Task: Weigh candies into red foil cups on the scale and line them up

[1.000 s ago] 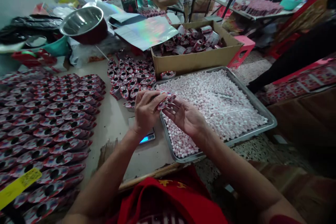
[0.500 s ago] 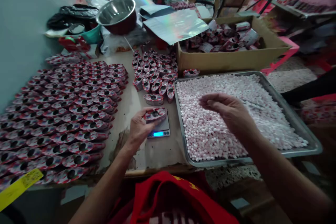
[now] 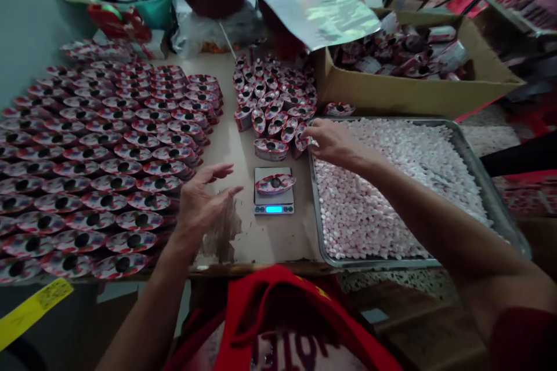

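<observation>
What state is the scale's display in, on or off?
On: the display glows blue; any reading on it is illegible.

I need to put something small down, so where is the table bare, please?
Bare tabletop lies between the scale and the front edge, and in a strip between the packet rows and the packet cluster. It is crowded left, under the rows, and right, under the tray of white pieces.

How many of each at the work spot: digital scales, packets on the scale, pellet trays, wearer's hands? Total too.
Digital scale: 1
Packet on it: 1
Pellet tray: 1
Hands (left hand, right hand): 2
Total: 5
</observation>
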